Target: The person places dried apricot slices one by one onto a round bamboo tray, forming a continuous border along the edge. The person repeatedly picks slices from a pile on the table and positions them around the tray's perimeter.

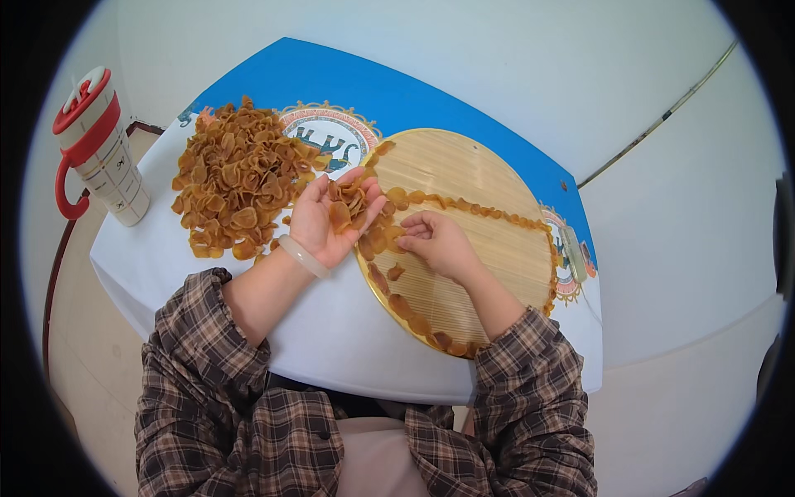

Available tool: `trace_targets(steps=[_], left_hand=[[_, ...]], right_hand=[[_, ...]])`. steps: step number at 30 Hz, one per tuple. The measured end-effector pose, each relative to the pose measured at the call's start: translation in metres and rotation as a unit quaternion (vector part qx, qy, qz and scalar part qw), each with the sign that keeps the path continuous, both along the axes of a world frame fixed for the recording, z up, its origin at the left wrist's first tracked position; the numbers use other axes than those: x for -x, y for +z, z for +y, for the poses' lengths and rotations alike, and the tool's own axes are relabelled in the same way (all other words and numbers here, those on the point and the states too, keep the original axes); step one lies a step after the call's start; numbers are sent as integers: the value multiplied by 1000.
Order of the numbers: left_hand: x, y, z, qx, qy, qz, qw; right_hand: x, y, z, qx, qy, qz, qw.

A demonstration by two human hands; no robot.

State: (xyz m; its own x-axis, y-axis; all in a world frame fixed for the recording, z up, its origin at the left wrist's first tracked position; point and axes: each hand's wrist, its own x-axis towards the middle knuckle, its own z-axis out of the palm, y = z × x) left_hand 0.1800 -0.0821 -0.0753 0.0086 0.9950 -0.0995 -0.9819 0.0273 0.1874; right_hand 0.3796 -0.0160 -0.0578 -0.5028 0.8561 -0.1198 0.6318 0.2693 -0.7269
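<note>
My left hand point(323, 227), palm up and cupped, cradles a small handful of thin brown dried slices point(348, 205). It hovers at the left edge of a round woven bamboo tray point(428, 298). Over the tray, my right hand point(444, 245) pinches the edge of a slice point(394, 238), thumb against fingers. Other slices lie close around that one, by the tray's left rim. A row of slices point(475, 208) crosses the tray, and more line its lower-left rim point(419, 323) and right rim. Left of my hands rises a large heap of the same slices point(239, 180).
A tall tumbler point(102, 146) with a red lid and handle stands at the table's left edge. The tablecloth point(372, 366) is white and blue with elephant medallions. A small pale device point(572, 253) with a cord lies right of the tray. Walls point(472, 68) border the table behind.
</note>
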Motion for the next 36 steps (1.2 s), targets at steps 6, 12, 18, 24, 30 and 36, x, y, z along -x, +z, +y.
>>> trace_targets(steps=[6, 12, 18, 24, 30, 36], left_hand=[[0, -1, 0, -4, 2, -1, 1000], [-1, 0, -1, 3, 2, 8, 1000], [0, 1, -1, 0, 0, 4, 1000], [-1, 2, -1, 6, 1, 2, 1000], [-1, 0, -1, 8, 7, 4, 1000], [-2, 3, -1, 2, 2, 8, 1000]], right_hand=[[-1, 27, -23, -124, 19, -49, 991], [-3, 44, -50, -89, 42, -126, 987], [-11, 15, -46, -15, 53, -82, 995], [-16, 17, -44, -30, 43, -76, 996], [-19, 49, -15, -110, 10, -61, 992], [-22, 33, 27, -156, 20, -91, 983]])
